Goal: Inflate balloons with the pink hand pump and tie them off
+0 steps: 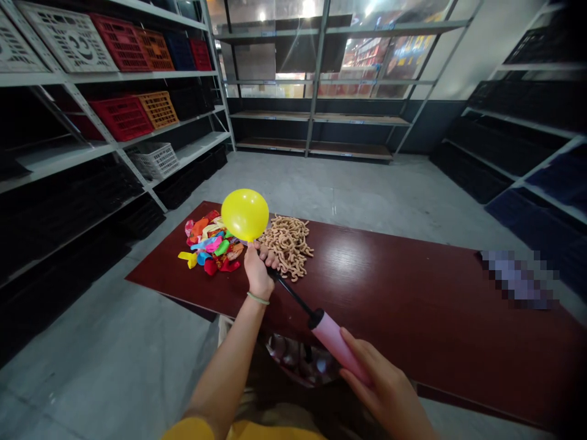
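Note:
A partly inflated yellow balloon (244, 214) stands above my left hand (259, 270), whose fingers are closed around its neck and the front end of a hand pump. The pump's black rod (296, 294) runs from that hand down to a pink barrel (338, 343). Wrapped around the barrel is my right hand (383, 382). Left of the balloon lies a pile of uninflated balloons (213, 244) in many colours. Close behind my left hand is a heap of tan, curved, peanut-shaped pieces (288, 244); their exact kind is unclear. The join between balloon and nozzle is hidden by my fingers.
Everything rests on a dark red table (389, 287). A blurred-out item (516, 278) lies at its right end. Metal shelves with plastic crates (121, 116) stand on the left, with a further rack (316, 116) at the back. Under the table's near edge sits a shiny bag (298, 360).

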The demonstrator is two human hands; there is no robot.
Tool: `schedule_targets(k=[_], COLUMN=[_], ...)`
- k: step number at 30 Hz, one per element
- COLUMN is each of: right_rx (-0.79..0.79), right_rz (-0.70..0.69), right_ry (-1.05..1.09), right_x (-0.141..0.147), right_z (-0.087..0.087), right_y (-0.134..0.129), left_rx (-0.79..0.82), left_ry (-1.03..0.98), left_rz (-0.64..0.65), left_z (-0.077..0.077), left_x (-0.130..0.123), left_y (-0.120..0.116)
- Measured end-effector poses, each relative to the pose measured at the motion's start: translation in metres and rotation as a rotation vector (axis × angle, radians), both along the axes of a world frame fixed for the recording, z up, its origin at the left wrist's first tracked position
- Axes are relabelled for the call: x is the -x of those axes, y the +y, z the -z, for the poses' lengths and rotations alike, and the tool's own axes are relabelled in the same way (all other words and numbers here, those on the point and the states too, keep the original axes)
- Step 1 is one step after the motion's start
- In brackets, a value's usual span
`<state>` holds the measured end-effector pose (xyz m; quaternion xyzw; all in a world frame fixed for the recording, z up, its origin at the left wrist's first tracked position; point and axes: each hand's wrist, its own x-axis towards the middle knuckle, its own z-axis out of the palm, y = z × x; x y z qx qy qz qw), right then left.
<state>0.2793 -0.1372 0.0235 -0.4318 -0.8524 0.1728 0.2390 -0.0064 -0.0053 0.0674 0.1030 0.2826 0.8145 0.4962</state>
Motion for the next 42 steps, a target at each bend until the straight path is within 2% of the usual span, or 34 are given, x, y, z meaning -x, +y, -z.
schedule_targets(k=[3, 6, 10, 14, 18, 21, 24, 30, 33, 37, 42], right_rx=[-0.004, 0.003, 0.002, 0.021, 0.054, 0.052, 0.032, -0.027, -0.052, -0.068, -0.069], right_rz=[0.003, 0.025, 0.038, 0.062, 0.064, 0.011, -0.012, 0.033, 0.059, 0.091, 0.097], right_ry=[-0.031, -0.031, 0.018, 0.053, 0.055, 0.068, 0.038, -0.068, -0.1, -0.116, -0.092], right_x=[-0.011, -0.007, 0.017, 0.047, 0.06, 0.053, 0.034, -0.013, -0.024, -0.014, 0.027], right_z=[-0.001, -0.005, -0.01, -0.014, -0.015, -0.013, -0.012, -0.005, -0.003, -0.007, -0.012], right_y=[-0.005, -0.003, 0.013, 0.034, 0.042, 0.037, 0.026, 0.002, -0.001, 0.005, 0.024], left_rx=[-0.02, -0.04, -0.058, -0.064, -0.028, -0.015, -0.024, -0.015, -0.011, -0.02, -0.006], left_ry=[-0.015, -0.022, -0.018, -0.019, -0.005, 0.006, -0.002, -0.044, -0.056, -0.085, -0.057], left_rz=[0.001, -0.009, 0.0, 0.067, 0.073, 0.05, 0.028, 0.002, -0.009, -0.034, 0.011], left_z=[-0.001, -0.001, -0.001, -0.003, -0.003, -0.001, 0.002, 0.002, 0.002, 0.005, 0.011], left_x=[0.002, -0.003, -0.02, -0.04, -0.042, -0.035, -0.026, -0.015, -0.011, -0.01, -0.029], left_y=[0.002, 0.004, 0.003, -0.003, -0.008, -0.006, -0.001, 0.009, 0.013, 0.016, 0.005])
